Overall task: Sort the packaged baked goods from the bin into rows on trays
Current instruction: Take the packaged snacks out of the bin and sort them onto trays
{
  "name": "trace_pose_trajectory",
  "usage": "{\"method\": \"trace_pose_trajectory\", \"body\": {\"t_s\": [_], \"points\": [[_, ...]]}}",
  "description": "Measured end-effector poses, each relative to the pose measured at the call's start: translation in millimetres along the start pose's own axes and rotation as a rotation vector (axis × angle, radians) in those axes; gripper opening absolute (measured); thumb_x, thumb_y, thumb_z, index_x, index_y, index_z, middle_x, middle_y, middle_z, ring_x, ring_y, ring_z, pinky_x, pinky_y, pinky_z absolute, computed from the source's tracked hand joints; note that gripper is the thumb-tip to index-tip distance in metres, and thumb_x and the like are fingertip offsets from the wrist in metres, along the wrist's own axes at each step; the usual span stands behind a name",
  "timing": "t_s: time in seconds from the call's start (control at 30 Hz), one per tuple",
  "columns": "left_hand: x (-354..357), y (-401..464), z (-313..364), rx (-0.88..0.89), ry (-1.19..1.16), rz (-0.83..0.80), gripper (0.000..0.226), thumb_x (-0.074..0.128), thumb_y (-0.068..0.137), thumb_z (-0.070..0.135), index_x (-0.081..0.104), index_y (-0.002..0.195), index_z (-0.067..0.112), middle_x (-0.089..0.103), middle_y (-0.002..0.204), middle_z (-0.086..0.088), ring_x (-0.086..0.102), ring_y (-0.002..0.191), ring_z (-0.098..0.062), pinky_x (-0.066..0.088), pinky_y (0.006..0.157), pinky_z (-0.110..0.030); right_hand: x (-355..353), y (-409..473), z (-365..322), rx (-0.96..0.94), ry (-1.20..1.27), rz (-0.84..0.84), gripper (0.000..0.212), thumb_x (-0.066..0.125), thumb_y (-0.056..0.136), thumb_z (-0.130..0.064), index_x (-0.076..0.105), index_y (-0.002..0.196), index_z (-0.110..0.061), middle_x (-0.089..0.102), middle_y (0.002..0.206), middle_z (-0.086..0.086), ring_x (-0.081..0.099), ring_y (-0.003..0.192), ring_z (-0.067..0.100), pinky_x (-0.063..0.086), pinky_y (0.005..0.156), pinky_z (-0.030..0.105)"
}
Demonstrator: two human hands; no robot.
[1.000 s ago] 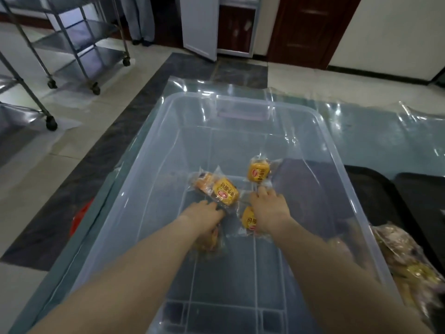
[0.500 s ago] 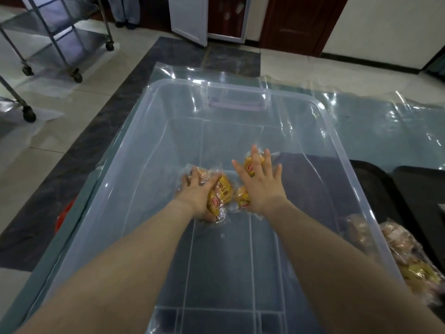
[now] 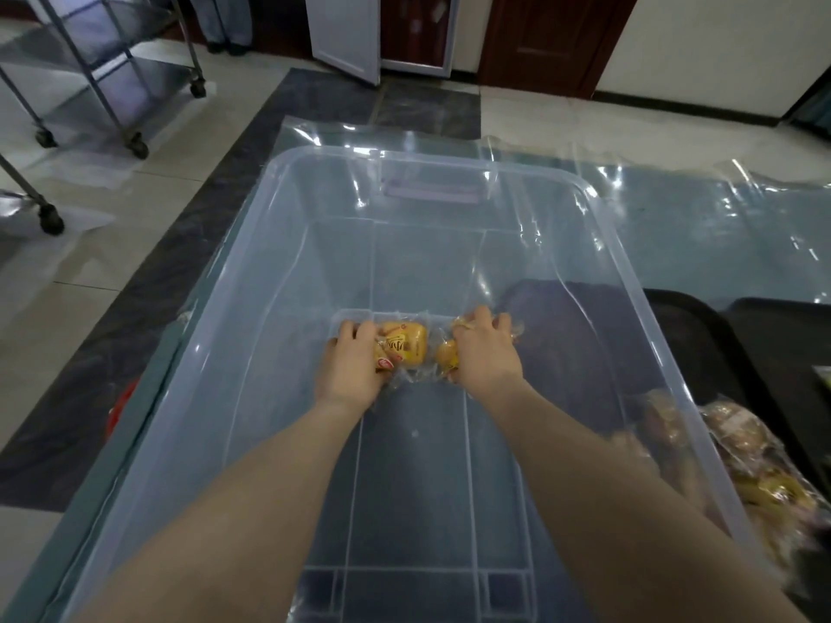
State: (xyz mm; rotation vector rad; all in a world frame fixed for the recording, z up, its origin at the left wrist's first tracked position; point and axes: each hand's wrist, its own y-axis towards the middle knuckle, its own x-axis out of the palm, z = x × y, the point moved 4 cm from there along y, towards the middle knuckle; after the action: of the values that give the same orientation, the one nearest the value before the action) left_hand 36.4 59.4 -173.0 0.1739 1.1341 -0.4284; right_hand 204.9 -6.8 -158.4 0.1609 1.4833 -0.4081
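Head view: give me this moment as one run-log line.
left hand: gripping yellow packets | right hand: gripping packets | location: inside clear bin | trays: right of bin

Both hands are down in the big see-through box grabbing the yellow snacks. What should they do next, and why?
Probably lift both hands straight up out of the bin. The left hand is closed on yellow packets, and the right hand is closed on more of them. No loose packets show on the bin's floor, and the dark trays wait just to the right.
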Motion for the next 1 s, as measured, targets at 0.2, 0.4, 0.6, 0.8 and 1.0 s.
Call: {"method": "trace_pose_trajectory", "body": {"t_s": [0.2,0.4,0.6,0.8,1.0], "points": [[-15,5,6,-0.044,-0.053,0.001,0.038,0.072,0.075,0.02,0.054,0.107,0.013,0.05,0.116,-0.013,0.056,0.096,-0.039,0.045,0.079,-0.04,-2,3,-2,0.013,-0.042,-0.02,0.035,0.063,0.086,-0.014,0.057,0.12,-0.013,0.039,0.124,0.012,0.039,0.113,0.038,0.038,0.095,0.038],[-64,9,16,-0.041,-0.089,0.144,0.03,0.07,0.076,0.018,0.053,0.099,0.011,0.055,0.108,-0.017,0.056,0.093,-0.041,0.041,0.074,-0.038,-47,3,-10,-0.01,0.047,0.08,0.032,0.067,0.08,-0.015,0.062,0.112,-0.016,0.045,0.123,0.012,0.041,0.111,0.035,0.035,0.1,0.037],[-136,-14,49,-0.046,-0.322,0.358,0.036,0.075,0.071,0.031,0.045,0.083,0.016,0.057,0.092,-0.01,0.052,0.076,-0.031,0.032,0.06,-0.034,-133,-20,10,0.031,0.393,0.248,0.042,0.07,0.079,-0.036,0.059,0.114,-0.016,0.039,0.127,0.011,0.041,0.113,0.035,0.042,0.096,0.04],[-196,-55,103,0.066,-0.624,0.445,0.037,0.082,0.066,0.028,0.045,0.075,0.028,0.059,0.071,0.01,0.058,0.062,-0.008,0.037,0.047,-0.026,-195,-78,41,0.045,0.77,0.531,0.034,0.08,0.067,-0.044,0.056,0.086,-0.03,0.039,0.111,-0.006,0.049,0.096,0.015,0.04,0.08,0.025],[-198,-96,165,0.209,-0.8,0.383,0.041,0.084,0.065,0.026,0.048,0.085,0.028,0.064,0.089,0.002,0.063,0.082,-0.017,0.056,0.072,-0.045,-207,-132,87,0.121,1.006,0.725,0.044,0.084,0.065,-0.042,0.057,0.097,-0.03,0.039,0.107,-0.011,0.046,0.087,0.001,0.042,0.075,0.016]]}}
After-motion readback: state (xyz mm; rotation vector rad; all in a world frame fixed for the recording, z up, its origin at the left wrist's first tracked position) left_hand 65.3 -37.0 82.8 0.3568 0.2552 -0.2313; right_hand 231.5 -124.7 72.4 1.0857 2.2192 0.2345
